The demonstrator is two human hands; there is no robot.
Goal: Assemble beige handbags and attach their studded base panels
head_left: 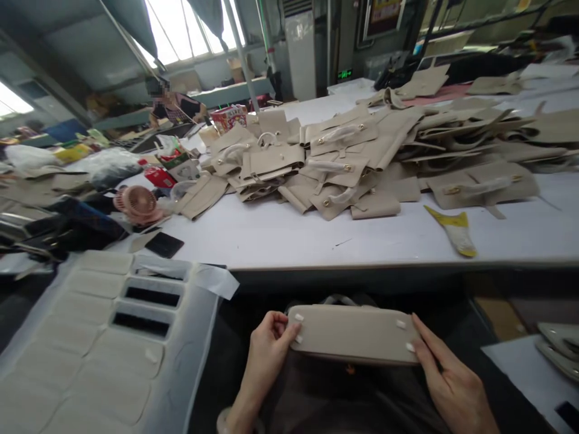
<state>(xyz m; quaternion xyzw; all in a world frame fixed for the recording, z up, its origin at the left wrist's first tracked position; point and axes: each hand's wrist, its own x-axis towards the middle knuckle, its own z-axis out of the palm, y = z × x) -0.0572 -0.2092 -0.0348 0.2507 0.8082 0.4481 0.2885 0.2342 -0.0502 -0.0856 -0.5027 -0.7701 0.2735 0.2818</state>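
A beige handbag (353, 333) is held in front of my body, its flat rectangular bottom turned up toward me. Small whitish pieces sit near the corners of that bottom. My left hand (270, 343) pinches the left end, thumb on the bottom face and fingers curled at the edge. At the other end my right hand (446, 367) grips the bag, with fingers along its right edge. The rest of the bag is mostly hidden below and behind the bottom panel.
Flat beige bag pieces (335, 163) with wrapped handles lie heaped across the white table (289, 241). A pink fan (136, 204), a dark flat object (164, 245) and a yellow-edged packet (455, 231) rest there too. At left, a box (185, 337) holds several beige bags. Another person (176, 111) sits farther back.
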